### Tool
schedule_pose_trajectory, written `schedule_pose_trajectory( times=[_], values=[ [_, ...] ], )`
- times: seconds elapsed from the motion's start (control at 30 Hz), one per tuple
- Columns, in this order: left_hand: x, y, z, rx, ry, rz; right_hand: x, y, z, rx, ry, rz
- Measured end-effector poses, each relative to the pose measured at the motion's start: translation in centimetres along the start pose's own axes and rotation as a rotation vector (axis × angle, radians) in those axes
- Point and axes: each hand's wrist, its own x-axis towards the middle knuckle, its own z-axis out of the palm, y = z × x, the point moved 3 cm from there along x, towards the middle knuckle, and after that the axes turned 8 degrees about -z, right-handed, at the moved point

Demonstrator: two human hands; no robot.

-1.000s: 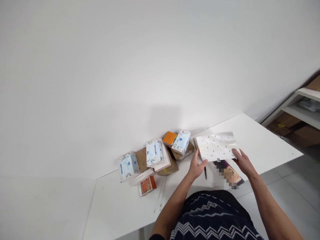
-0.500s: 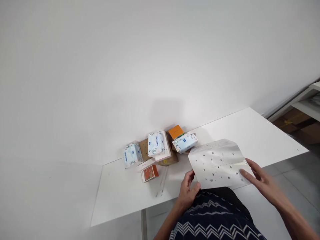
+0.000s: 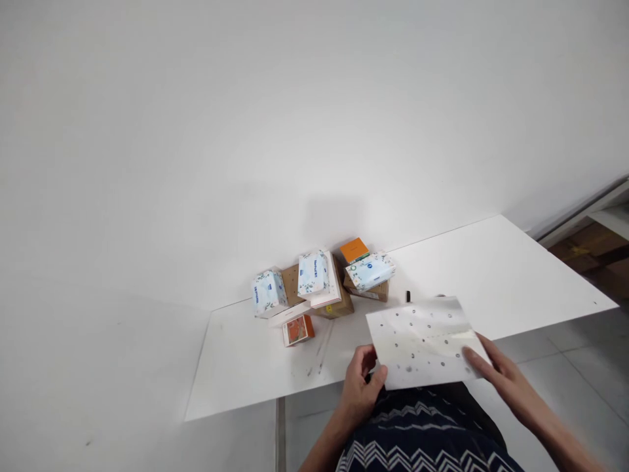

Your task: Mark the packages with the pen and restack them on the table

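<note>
Between my two hands is a white sheet of paper (image 3: 422,344) covered with scattered small dark rings and spots. My left hand (image 3: 361,383) pinches its lower left edge, thumb on top and fingers beneath. At the right edge, my right hand (image 3: 501,367) grips it with the thumb lying on the upper face and the fingers mostly hidden. A faint crease runs across the sheet, which is held over the table's front edge, close to my body. Just beyond it on the table lies a small black object (image 3: 407,296), too small to name.
On the white table (image 3: 236,380), a pile against the wall holds a left tissue pack (image 3: 268,293), a middle tissue pack (image 3: 313,274), a right tissue pack (image 3: 371,270), cardboard boxes (image 3: 339,306) and an orange box (image 3: 354,250). A small orange-and-white box (image 3: 298,330) stands in front. Shelving (image 3: 604,223) is at right.
Both hands have brought the sheet lower and nearer to my body, and it looks flatter. The small black object behind it has come into sight. The camera view has shifted slightly.
</note>
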Motion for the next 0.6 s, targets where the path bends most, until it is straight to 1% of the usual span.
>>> schedule_pose_trajectory(
  times=[0.07, 0.17, 0.23, 0.27, 0.37, 0.5, 0.6],
  values=[
    [-0.8, -1.1, -1.5, 0.005, 0.125, -0.012, 0.6, 0.4, 2.4, 0.025, -0.061, -0.031],
    [-0.8, -2.7, -3.7, -0.009, 0.294, -0.042, 1.9, 0.5, 6.2, 0.113, -0.178, -0.099],
    [-0.3, -3.7, -4.7, -0.024, 0.372, -0.072, 2.9, 0.2, 8.0, 0.161, -0.224, -0.139],
    [0.1, -4.2, -5.0, -0.031, 0.401, -0.076, 3.4, 0.1, 8.5, 0.177, -0.235, -0.156],
    [1.7, -5.2, -4.9, -0.048, 0.44, -0.055, 5.0, -0.1, 8.9, 0.19, -0.238, -0.15],
    [3.9, -6.3, -3.6, -0.056, 0.421, -0.04, 7.0, 0.0, 7.9, 0.172, -0.174, -0.121],
    [5.3, -6.6, -3.0, -0.052, 0.419, -0.029, 7.9, 0.1, 7.3, 0.179, -0.127, -0.12]
  ],
)
